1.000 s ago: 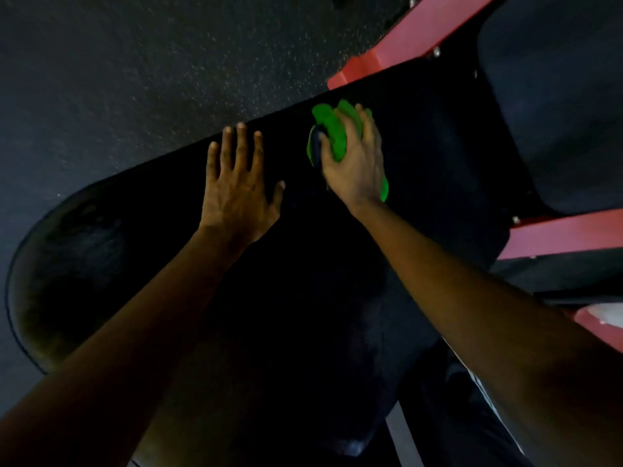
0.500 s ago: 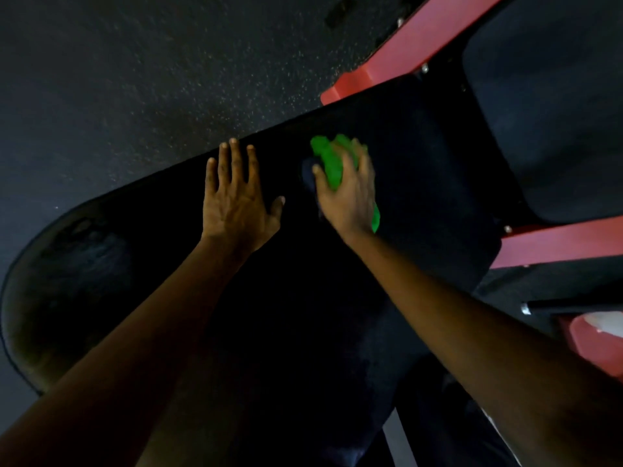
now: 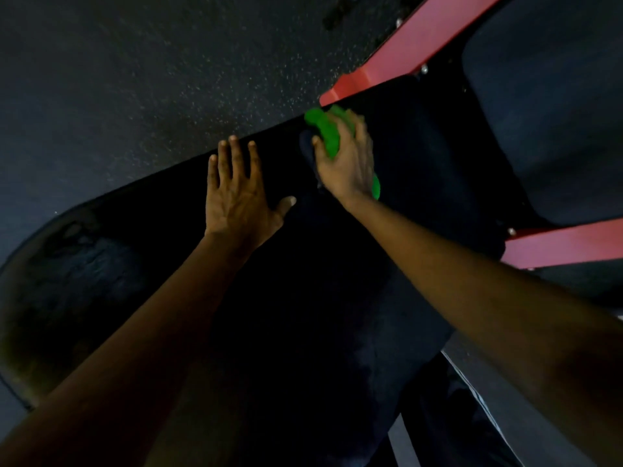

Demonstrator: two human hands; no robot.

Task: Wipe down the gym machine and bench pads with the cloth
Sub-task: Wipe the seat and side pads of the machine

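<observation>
Right hand [image 3: 347,163] presses a green cloth [image 3: 325,129] onto the black bench pad [image 3: 303,298], fingers curled and clamped over the cloth, near the pad's far edge just below the red frame bar [image 3: 404,48]. Left hand [image 3: 237,200] lies flat on the pad beside it, 4 fingers [image 3: 232,153] extended and slightly apart, thumb out toward the right hand, not touching it. Speckled dark floor [image 3: 135,79] beyond. A 2nd dark pad [image 3: 546,112] sits at upper right

Both forearms [image 3: 141,332] bare — no sleeves, watch or rings (trousers [image 3: 448,416] dark).
</observation>
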